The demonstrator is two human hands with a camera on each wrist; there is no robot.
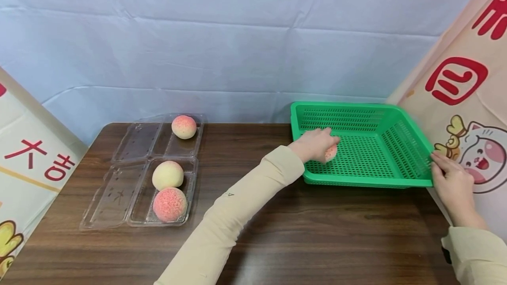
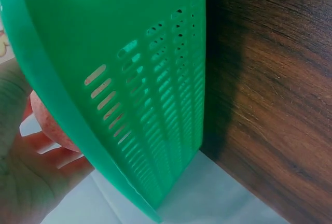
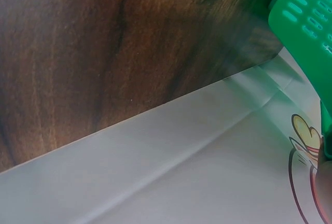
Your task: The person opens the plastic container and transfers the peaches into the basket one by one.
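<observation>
My left hand [image 1: 316,144] is inside the left end of a green plastic basket [image 1: 368,182], holding a pink peach [image 1: 331,153] low over its slatted floor. In the left wrist view the fingers curl about the peach [image 2: 51,125], partly hidden behind the basket's rim. At the opposite end, my right hand [image 1: 453,184] grips the basket's right rim near the front corner. Left of the basket, an opened clear plastic clamshell [image 1: 136,188] holds a pale yellow peach [image 1: 168,175] and a pink peach [image 1: 170,204]. Behind it, another opened clamshell [image 1: 158,144] holds one pink-topped peach [image 1: 184,127].
Everything stands on a dark wooden table [image 1: 253,241]. A pale blue cloth [image 1: 237,47] hangs along its back edge. Printed cream cloths with red characters flank both sides; the right cloth [image 1: 487,122] comes close to the basket's right end.
</observation>
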